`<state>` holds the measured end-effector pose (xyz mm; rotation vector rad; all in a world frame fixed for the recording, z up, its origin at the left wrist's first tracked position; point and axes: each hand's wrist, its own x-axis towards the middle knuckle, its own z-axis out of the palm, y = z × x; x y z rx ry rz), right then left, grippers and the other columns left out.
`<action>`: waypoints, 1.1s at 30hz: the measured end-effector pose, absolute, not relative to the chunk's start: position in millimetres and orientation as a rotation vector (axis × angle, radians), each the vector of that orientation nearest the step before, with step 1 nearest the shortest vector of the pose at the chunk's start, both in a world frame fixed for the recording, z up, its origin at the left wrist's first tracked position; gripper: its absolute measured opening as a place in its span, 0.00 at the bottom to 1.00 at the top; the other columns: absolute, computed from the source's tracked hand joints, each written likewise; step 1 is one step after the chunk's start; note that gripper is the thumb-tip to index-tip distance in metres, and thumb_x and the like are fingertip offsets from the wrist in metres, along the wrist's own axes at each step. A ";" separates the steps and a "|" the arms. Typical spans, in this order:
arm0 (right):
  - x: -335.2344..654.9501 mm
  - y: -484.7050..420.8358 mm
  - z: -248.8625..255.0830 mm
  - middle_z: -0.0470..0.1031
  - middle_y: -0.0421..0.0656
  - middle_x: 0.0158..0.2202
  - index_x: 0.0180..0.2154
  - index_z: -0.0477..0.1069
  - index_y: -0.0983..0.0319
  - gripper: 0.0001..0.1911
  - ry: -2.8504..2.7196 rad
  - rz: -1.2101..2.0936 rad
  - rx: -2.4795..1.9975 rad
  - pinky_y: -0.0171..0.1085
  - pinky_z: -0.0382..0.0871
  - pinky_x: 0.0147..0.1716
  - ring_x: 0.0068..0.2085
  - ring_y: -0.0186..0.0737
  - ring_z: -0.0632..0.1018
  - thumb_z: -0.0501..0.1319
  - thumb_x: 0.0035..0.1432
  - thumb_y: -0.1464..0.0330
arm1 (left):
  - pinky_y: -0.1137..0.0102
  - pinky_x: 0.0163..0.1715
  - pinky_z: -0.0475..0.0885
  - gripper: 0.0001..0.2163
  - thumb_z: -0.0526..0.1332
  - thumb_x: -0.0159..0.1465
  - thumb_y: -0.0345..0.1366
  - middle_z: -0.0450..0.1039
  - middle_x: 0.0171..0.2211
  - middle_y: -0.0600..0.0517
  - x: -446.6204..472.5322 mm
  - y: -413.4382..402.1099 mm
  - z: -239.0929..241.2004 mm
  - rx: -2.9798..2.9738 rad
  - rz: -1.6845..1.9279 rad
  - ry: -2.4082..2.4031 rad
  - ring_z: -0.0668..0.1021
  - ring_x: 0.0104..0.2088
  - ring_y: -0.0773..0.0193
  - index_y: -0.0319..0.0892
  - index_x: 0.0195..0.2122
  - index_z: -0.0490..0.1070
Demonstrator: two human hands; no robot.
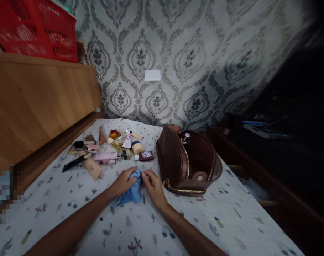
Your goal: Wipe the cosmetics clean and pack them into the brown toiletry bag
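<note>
A small blue cloth (131, 193) lies bunched on the patterned sheet between my hands. My left hand (124, 181) rests on its left side with fingers curled over the cloth's top edge. My right hand (152, 186) pinches the cloth's right side with closed fingers. Just beyond my hands lies a spread of cosmetics (111, 149): tubes, small bottles, a pink tube, a black pencil-like stick. To the right sits a brown leather pouch (188, 161) with gold zips, unzipped, a round-capped item showing inside.
A wooden headboard (41, 103) runs along the left with a red plastic crate (35, 28) on top. A patterned wall stands behind the bed sheet (199, 227). Dark furniture with a shelf (258, 131) borders the right side.
</note>
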<state>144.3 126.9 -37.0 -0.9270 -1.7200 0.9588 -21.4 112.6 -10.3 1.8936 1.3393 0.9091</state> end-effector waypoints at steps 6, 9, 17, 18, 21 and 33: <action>144.4 124.9 -35.8 0.63 0.39 0.28 0.28 0.64 0.60 0.18 -1.691 0.982 -0.929 0.33 0.61 0.28 0.31 0.36 0.68 0.52 0.66 0.57 | 0.61 0.51 0.69 0.15 0.52 0.59 0.39 0.78 0.39 0.47 -22.0 112.7 -16.6 1.872 0.948 1.356 0.76 0.45 0.54 0.41 0.41 0.73; 145.1 124.2 -35.9 0.63 0.39 0.28 0.27 0.64 0.60 0.17 -1.682 0.964 -0.939 0.33 0.61 0.28 0.31 0.36 0.68 0.52 0.66 0.58 | 0.61 0.50 0.71 0.16 0.53 0.59 0.41 0.79 0.40 0.47 -22.8 114.3 -19.6 1.854 0.988 1.334 0.77 0.45 0.53 0.42 0.42 0.74; 143.9 125.9 -36.4 0.65 0.40 0.28 0.29 0.66 0.60 0.16 -1.634 1.005 -0.939 0.33 0.62 0.28 0.31 0.36 0.69 0.52 0.65 0.59 | 0.64 0.48 0.71 0.17 0.53 0.60 0.41 0.78 0.42 0.47 -25.3 117.5 -25.8 1.861 1.029 1.389 0.77 0.44 0.55 0.42 0.47 0.71; 143.9 126.4 -36.8 0.66 0.41 0.28 0.29 0.66 0.60 0.16 -1.631 1.011 -0.937 0.33 0.62 0.28 0.32 0.37 0.69 0.52 0.65 0.58 | 0.64 0.49 0.71 0.18 0.53 0.60 0.40 0.78 0.43 0.47 -24.9 117.0 -24.7 1.873 1.040 1.390 0.77 0.45 0.56 0.41 0.48 0.70; 144.3 128.3 -38.5 0.67 0.42 0.29 0.30 0.67 0.61 0.17 -1.621 1.040 -0.933 0.34 0.63 0.28 0.31 0.37 0.69 0.52 0.65 0.58 | 0.67 0.46 0.72 0.15 0.50 0.59 0.34 0.77 0.40 0.48 -23.4 116.9 -19.5 2.007 1.001 1.379 0.77 0.42 0.59 0.41 0.44 0.70; 144.0 125.8 -35.3 0.66 0.41 0.29 0.29 0.67 0.61 0.17 -1.575 1.127 -0.935 0.33 0.65 0.25 0.27 0.35 0.70 0.52 0.64 0.57 | 0.57 0.55 0.66 0.15 0.54 0.63 0.31 0.72 0.51 0.41 -57.2 215.4 44.6 2.233 0.757 2.038 0.73 0.54 0.50 0.39 0.50 0.71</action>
